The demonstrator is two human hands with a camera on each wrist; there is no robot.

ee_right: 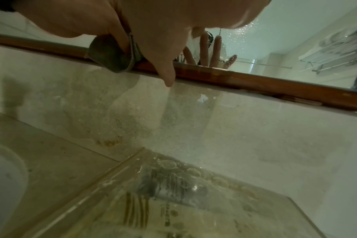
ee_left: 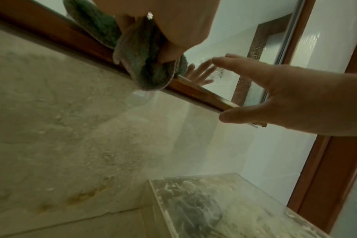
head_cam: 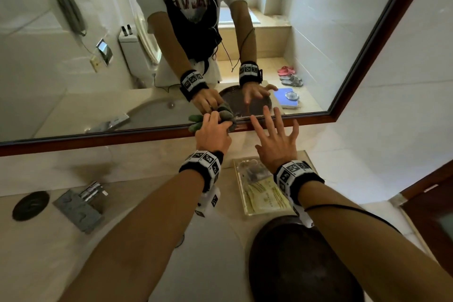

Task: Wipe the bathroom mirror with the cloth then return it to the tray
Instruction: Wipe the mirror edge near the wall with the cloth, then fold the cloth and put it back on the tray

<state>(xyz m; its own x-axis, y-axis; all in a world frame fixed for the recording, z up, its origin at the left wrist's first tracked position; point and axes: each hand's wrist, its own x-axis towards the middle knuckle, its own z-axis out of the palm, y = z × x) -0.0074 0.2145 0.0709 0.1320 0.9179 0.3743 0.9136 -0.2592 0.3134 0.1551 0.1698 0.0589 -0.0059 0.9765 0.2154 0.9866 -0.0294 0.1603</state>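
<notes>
The mirror [head_cam: 73, 68] has a brown wooden frame [head_cam: 98, 138]. My left hand [head_cam: 217, 121] grips a bunched grey-green cloth [head_cam: 226, 117] and holds it against the glass at the mirror's lower edge, just above the frame. The left wrist view shows the cloth [ee_left: 145, 64] hanging over the frame under my left hand [ee_left: 173, 32]. My right hand [head_cam: 274, 130] is beside it on the right, fingers spread and straight, holding nothing. Its fingertips [ee_left: 216, 60] are at the glass; contact is unclear. A dark round tray [head_cam: 301, 265] sits on the counter under my right forearm.
A clear acrylic tray [head_cam: 259, 191] with packets lies against the wall below my hands. A chrome faucet [head_cam: 90, 193] and a dark round cover [head_cam: 30, 205] stand at the left, with the sink basin [head_cam: 208, 252] under my left arm. A brown door frame [head_cam: 429, 203] is at the right.
</notes>
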